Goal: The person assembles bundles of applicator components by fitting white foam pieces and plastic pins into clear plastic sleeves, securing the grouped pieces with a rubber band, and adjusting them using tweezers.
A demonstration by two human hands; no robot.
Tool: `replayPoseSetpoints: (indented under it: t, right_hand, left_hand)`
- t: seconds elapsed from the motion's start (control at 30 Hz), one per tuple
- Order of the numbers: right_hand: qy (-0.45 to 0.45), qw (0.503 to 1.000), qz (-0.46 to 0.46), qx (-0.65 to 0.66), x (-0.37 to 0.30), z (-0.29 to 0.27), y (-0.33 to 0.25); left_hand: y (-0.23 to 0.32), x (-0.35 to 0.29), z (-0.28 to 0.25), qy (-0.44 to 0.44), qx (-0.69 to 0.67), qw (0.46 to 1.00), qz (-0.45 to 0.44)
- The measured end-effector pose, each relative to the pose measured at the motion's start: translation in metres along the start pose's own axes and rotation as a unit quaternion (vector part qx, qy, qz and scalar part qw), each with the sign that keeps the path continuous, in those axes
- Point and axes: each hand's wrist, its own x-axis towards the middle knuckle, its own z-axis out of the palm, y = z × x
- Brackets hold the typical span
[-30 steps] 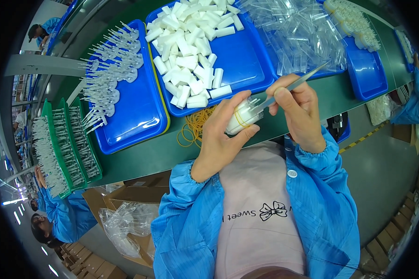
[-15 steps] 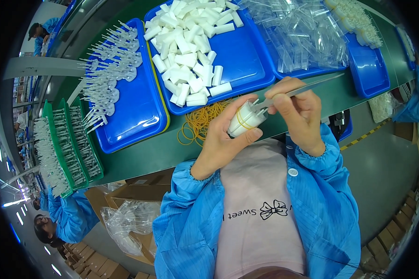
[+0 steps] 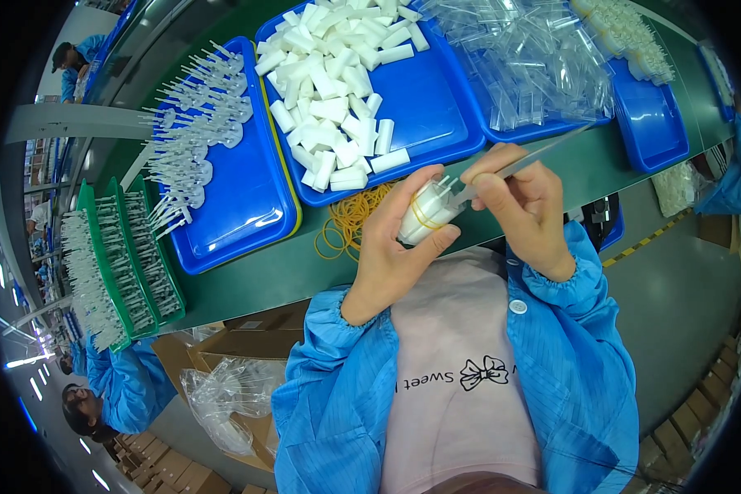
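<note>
My left hand (image 3: 387, 259) is wrapped round a short cylindrical bundle of white pieces (image 3: 420, 218) with a clear part about it and a yellow rubber band round its middle. A few thin white stems stick out of the bundle's upper right end. Between the fingers and thumb of my right hand (image 3: 525, 202) are long flat metal tweezers (image 3: 547, 151). Their tip reaches down to the stem end of the bundle, and their back end points to the upper right. The right fingers partly hide the tweezers' middle.
Ahead on the green table (image 3: 239, 288) stand blue trays with white foam cylinders (image 3: 329, 107), clear plastic parts (image 3: 535, 66) and white stemmed pieces (image 3: 193, 132). Loose yellow rubber bands (image 3: 350, 218) lie beyond my left hand. A green rack (image 3: 128, 255) stands at left; co-workers are farther off.
The bundle has tilted and shifted slightly left in my left hand. My right hand has lowered a little, and the tweezers' tip has moved along the stem end.
</note>
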Motion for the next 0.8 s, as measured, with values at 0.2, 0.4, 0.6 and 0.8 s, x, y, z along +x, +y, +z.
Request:
replayPoseSetpoints:
  t: [0.2,0.4,0.6,0.8]
  right_hand:
    - [-0.007,0.999,-0.015,0.041,0.003,-0.005,0.002]
    - [-0.108,0.993,0.025,0.027,0.013,-0.02,-0.011]
    - [-0.135,0.983,-0.088,-0.087,0.013,-0.017,-0.01]
    - [-0.052,0.998,0.002,0.037,0.008,-0.024,-0.012]
  left_hand:
    - [0.004,0.001,0.0,-0.012,-0.113,0.992,-0.048]
    - [0.009,0.0,-0.001,-0.044,-0.182,0.978,-0.089]
    - [-0.004,-0.001,-0.008,-0.146,-0.355,0.903,-0.192]
    - [0.002,0.001,-0.005,-0.186,-0.416,0.87,-0.186]
